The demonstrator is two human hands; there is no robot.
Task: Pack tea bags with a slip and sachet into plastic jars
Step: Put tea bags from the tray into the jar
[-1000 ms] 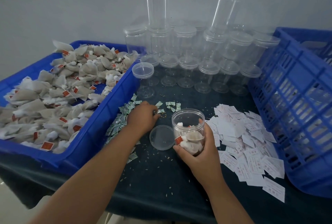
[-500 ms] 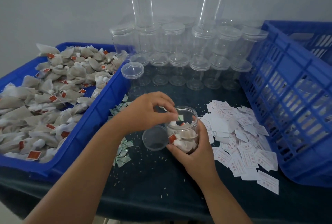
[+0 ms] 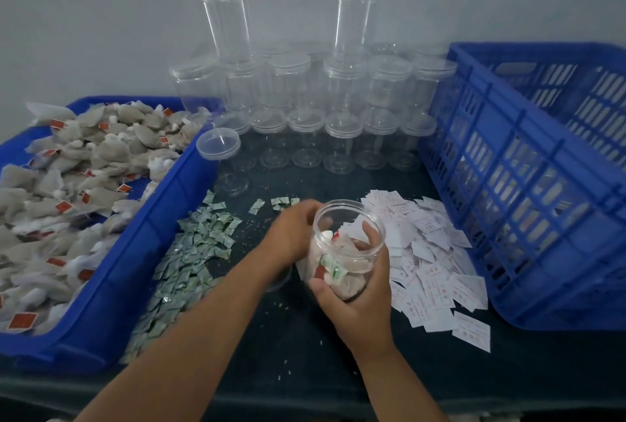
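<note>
Jar: a clear plastic jar (image 3: pixel 342 245) sat at the centre of the frame, tilted, its mouth uncovered and turned toward the top of the frame.
Contents: tea bags (image 3: pixel 349 282) with red tags lay in it, with one green sachet (image 3: pixel 333 267) against the near wall.
Right hand: the right hand (image 3: pixel 359 296) was wrapped round the jar from the lower right, thumb on the near wall and fingers over the far wall.
Left hand: the left hand (image 3: pixel 294 232) lay just left of the jar's rim with its fingers curled. Whether it pinched anything could not be told.
Sachet pile: loose green packets (image 3: pixel 189 252) were spread left of centre on the dark table (image 3: pixel 305 354).
Slips: white paper slips (image 3: pixel 430 252) were heaped just right of the jar.
Tray: a blue tray (image 3: pixel 162 218) at the left of the frame was heaped with more tea bags.
Crate: a blue slatted crate (image 3: pixel 525 184) stood at the right.
Stock: empty jars (image 3: pixel 338 100) were stacked at top centre against the wall.
</note>
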